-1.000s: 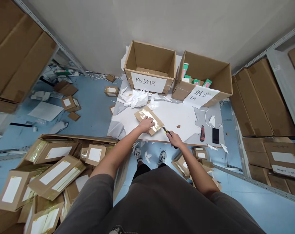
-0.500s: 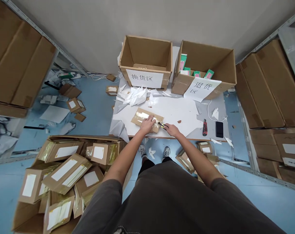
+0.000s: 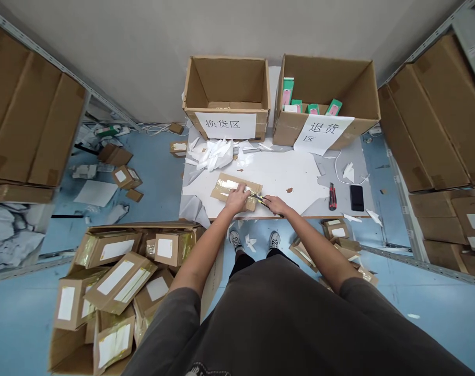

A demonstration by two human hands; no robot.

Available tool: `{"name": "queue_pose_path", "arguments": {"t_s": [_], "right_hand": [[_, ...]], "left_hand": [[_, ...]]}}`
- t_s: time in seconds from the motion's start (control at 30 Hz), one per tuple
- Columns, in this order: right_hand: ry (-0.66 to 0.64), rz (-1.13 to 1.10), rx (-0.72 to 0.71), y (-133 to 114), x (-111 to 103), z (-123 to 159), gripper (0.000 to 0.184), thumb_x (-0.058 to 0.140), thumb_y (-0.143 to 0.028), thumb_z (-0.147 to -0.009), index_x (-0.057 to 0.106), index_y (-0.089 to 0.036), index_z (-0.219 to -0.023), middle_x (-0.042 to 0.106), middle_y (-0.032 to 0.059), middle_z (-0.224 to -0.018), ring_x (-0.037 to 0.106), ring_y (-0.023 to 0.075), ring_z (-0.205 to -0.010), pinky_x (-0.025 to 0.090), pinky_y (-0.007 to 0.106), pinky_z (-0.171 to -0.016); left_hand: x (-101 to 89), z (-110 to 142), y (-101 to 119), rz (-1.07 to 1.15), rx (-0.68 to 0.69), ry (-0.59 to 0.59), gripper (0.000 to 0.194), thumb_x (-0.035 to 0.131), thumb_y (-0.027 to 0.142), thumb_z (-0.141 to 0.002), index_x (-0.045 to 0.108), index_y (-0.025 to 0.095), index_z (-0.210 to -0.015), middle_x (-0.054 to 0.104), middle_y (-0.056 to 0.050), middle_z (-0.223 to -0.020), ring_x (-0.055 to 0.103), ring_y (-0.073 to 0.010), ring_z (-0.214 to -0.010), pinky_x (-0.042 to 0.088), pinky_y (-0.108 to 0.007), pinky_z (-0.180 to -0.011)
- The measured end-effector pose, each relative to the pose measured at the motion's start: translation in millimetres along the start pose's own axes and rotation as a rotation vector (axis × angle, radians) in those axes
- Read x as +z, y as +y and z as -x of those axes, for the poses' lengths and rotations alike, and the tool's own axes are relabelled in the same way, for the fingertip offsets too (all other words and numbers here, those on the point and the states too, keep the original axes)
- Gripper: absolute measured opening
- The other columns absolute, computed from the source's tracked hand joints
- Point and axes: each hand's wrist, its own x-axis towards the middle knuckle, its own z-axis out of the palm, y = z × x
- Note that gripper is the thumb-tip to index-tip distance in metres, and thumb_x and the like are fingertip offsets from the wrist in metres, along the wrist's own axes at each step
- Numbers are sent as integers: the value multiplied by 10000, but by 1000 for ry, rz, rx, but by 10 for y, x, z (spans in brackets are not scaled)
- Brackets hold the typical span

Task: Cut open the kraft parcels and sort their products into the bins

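I have the left hand (image 3: 238, 198) lying over the top of a taped parcel (image 3: 230, 184) at the center of the frame; I cannot tell how firmly its fingers grip. The right hand (image 3: 275, 204), just right of center, is closed around a yellow-and-black cutter (image 3: 257, 198), whose front end reaches over the right end of the parcel, close to the left hand's fingers. I can't make out whether the blade has entered the cardboard. The parcel sits on white sheeting (image 3: 288, 175) across the table (image 3: 344, 207). Right of center I see a red-and-black cutter (image 3: 332, 197) beside a dark phone (image 3: 357, 198). At upper center stand 2 open boxes, each with a paper sign on its front: the left box (image 3: 229, 78), and the right box (image 3: 331, 78) with 4 green-and-pink cartons (image 3: 313, 109) showing. Crumpled white scraps (image 3: 217, 155) lie below the left box. Toward the lower left, a large carton (image 3: 70, 357) holds many labelled parcels (image 3: 122, 282).
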Motion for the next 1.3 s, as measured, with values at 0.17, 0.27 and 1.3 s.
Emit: {"name": "queue_pose_path", "arguments": {"t_s": [0.17, 0.27, 1.3], "right_hand": [[-44, -2, -14, -24, -54, -19, 353, 336, -389, -1128, 646, -225, -1155, 714, -9, -827, 599, 127, -486, 470, 237, -632], [-31, 80, -10, -63, -75, -34, 377, 325, -384, -1130, 660, -229, -1205, 752, 17, -901, 626, 145, -529, 464, 258, -674], [17, 2, 34, -104, 125, 165, 383, 292, -378, -1145, 636, -216, -1188, 767, 48, -1043, 644, 136, -575, 458, 244, -705]], "left_hand": [[13, -43, -23, -18, 24, -9, 647, 832, 270, -718, 608, 295, -1325, 394, -133, -1590, 399, -351, -1483, 468, -470, -1112], [24, -57, -37, -26, 41, 1, 587, 818, 282, -744, 622, 290, -1298, 398, -135, -1584, 421, -346, -1464, 483, -477, -1096], [14, -41, 75, -118, 70, -51, 645, 812, 175, -736, 603, 280, -1336, 400, -121, -1607, 347, -386, -1513, 471, -500, -1140]]}}
